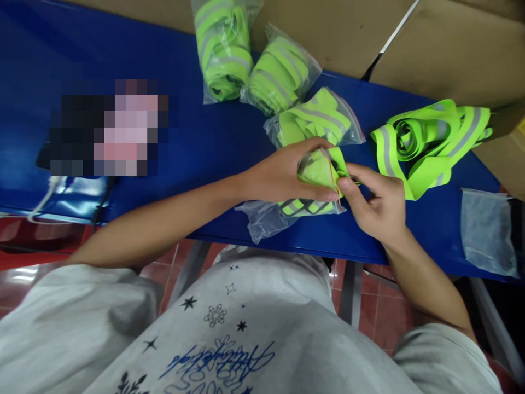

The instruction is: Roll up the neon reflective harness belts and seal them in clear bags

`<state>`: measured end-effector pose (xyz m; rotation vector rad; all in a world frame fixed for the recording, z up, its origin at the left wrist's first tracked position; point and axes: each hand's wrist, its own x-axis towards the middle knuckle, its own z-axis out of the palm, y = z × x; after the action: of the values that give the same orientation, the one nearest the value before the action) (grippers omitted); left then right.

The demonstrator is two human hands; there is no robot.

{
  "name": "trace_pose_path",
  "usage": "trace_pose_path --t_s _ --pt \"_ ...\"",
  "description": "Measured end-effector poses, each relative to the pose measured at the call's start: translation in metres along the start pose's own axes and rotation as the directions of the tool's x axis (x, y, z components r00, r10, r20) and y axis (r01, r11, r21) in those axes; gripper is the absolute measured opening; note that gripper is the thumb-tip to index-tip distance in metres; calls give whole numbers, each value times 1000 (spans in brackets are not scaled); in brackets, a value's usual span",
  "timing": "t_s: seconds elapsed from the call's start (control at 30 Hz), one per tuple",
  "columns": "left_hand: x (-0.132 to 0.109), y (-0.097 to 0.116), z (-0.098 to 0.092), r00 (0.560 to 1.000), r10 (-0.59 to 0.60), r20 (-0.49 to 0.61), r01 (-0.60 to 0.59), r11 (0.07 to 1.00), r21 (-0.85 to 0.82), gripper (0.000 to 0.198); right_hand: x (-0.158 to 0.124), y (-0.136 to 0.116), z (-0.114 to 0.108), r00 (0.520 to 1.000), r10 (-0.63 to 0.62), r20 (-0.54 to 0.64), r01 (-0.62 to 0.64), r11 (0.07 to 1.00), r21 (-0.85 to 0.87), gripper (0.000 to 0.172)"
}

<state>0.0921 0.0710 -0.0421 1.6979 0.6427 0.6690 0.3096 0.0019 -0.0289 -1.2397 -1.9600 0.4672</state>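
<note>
My left hand is wrapped round a clear zip bag with bright green reflective strap in it, near the table's front edge. The fingers of my right hand pinch the bag's red-lined opening and the strap at its right side. Part of another clear bag shows on the table under my hands. Just behind my hands lies a filled bag of green strap. Loose green strap with grey stripes is heaped to the right of my right hand.
Two more filled bags lie at the back of the blue table. A flat clear bag is at the right edge. Cardboard boxes stand behind. A blurred-out object and a white cable are at left.
</note>
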Motion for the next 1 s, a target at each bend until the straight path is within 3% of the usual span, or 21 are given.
trace_pose_path --t_s 0.17,0.3,0.4,0.47,0.57,0.67,0.77,0.9,1.0 --pt "1 9 5 999 24 48 -23 999 -23 59 5 2 3 1000 -7 13 6 997 76 12" --pt "0 15 8 992 28 121 -28 1000 -5 62 5 2 1 975 138 172 -179 951 252 21" --pt "0 15 4 995 38 88 -40 999 19 60 6 4 -9 939 192 286 -295 879 376 30" --pt "1 14 -2 997 46 64 -48 998 36 59 6 5 -16 910 132 393 -310 845 435 40" --pt "2 11 -8 999 36 36 -37 998 49 54 6 8 -20 866 34 499 -300 833 465 69" --pt "3 8 -7 999 41 2 -41 997 64 51 5 9 -19 866 34 500 -300 833 464 83" --pt "3 6 -3 998 36 -55 -33 998 54 51 5 6 -20 886 58 461 -308 816 489 77" --pt "4 5 -3 987 -61 -151 52 997 -64 43 5 3 -22 958 146 247 -254 829 498 67" --pt "3 6 -3 976 -98 -196 74 989 -127 41 3 6 -19 973 108 206 -198 846 494 61"
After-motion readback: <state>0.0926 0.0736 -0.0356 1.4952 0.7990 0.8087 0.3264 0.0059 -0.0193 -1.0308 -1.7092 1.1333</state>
